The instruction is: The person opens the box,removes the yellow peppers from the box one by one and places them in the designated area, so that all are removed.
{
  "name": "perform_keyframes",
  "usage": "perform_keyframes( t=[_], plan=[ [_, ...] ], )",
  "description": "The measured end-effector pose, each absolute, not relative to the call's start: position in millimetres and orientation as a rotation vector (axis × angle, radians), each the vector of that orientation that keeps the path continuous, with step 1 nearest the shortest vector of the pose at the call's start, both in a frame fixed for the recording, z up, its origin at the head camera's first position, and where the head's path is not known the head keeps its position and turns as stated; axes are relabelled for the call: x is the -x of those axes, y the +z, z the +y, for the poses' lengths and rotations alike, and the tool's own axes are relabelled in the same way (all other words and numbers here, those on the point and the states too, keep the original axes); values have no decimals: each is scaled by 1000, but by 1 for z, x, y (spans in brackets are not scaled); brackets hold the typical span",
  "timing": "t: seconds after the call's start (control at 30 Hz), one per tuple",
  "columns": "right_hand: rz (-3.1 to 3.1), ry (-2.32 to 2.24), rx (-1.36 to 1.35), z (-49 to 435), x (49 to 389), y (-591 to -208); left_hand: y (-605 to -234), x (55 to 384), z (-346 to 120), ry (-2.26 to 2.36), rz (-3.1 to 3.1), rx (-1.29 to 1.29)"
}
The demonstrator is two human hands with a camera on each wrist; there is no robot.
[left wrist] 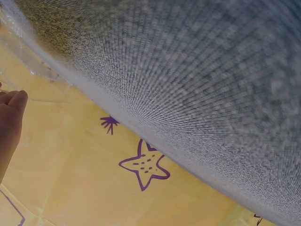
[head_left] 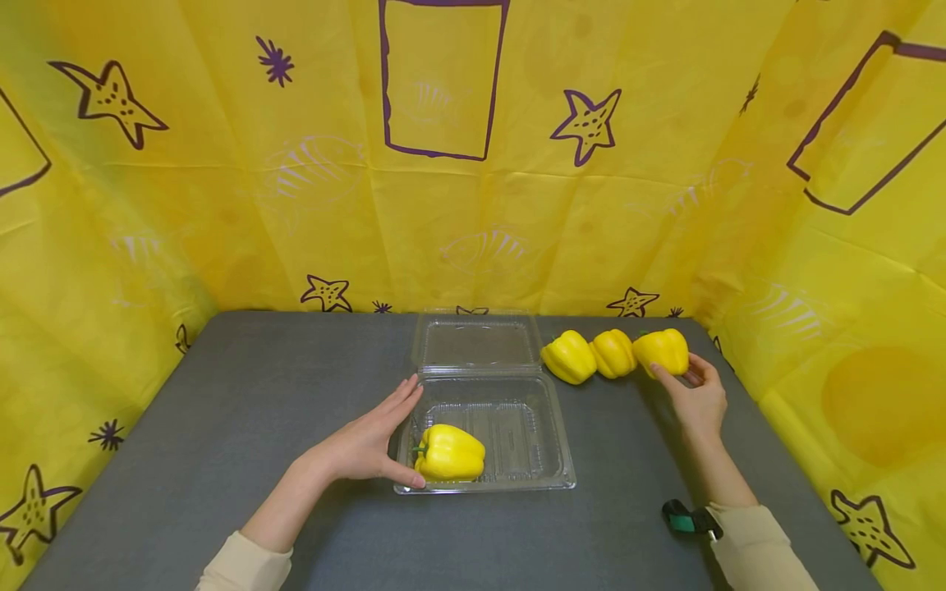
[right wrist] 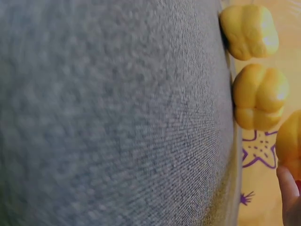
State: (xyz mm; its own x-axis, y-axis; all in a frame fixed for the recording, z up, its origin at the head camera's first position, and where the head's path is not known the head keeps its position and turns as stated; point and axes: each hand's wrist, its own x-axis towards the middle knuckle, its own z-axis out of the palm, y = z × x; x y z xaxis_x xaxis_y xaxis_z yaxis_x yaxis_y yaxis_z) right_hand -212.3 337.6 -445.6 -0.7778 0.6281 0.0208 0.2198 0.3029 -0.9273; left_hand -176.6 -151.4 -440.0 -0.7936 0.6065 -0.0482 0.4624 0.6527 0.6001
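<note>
My right hand (head_left: 700,402) grips a yellow bell pepper (head_left: 663,351) between thumb and fingers at the back right of the table; in the right wrist view this pepper (right wrist: 289,141) appears above the tabletop at the right edge. Just left of it, two more yellow bell peppers, one in the middle (head_left: 613,354) and one farther left (head_left: 569,358), sit in a row. My left hand (head_left: 369,435) lies along the left side of a clear plastic clamshell container (head_left: 565,435), fingers extended, thumb at its front left corner. Inside, at the front left, rests another yellow bell pepper (head_left: 452,454), stem toward my thumb.
The container's clear lid (head_left: 477,341) is folded back toward the rear edge of the grey table (head_left: 296,361). Yellow patterned cloth (head_left: 473,205) hangs behind and along both sides. A dark strap with a green patch (head_left: 683,519) sits by my right sleeve.
</note>
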Motion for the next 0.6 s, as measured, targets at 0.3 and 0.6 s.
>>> perform_keyframes(
  t=[0.3, 0.6],
  plan=[
    [-2236, 1425, 799, 343, 219, -449, -439, 176, -152, 853, 2625, -855],
    [-2291, 1385, 848, 350, 231, -457, -440, 177, -152, 853, 2624, -863]
  ],
)
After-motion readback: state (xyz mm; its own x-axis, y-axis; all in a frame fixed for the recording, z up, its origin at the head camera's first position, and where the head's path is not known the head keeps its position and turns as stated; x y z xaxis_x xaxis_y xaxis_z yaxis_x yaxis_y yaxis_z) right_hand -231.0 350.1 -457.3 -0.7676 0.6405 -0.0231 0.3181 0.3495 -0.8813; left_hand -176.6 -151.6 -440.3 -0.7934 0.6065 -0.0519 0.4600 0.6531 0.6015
